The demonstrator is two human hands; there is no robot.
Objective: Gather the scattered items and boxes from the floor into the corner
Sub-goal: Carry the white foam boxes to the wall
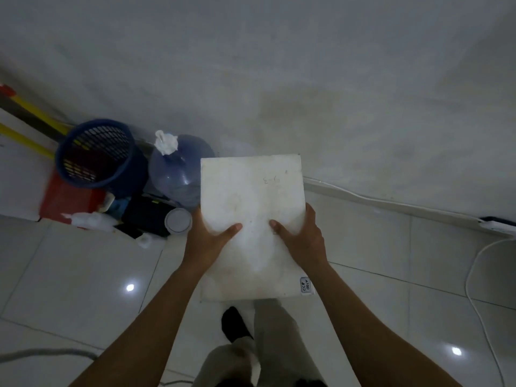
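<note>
Dim, soft; 2 glare spots on floor (83, 275); edges warped.

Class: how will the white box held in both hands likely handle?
Probably stiff: the white box keeps straight edges, unsupported at its far end. Likely light: the left hand and right hand hold it by the sides alone. Smooth, maybe slippery.

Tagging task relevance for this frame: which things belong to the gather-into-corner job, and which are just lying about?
Job: white box, gripped by left hand and right hand; corner pile: blue basket, water jug, red box.
Lying about: yellow poles, power strip, white cable.
</note>
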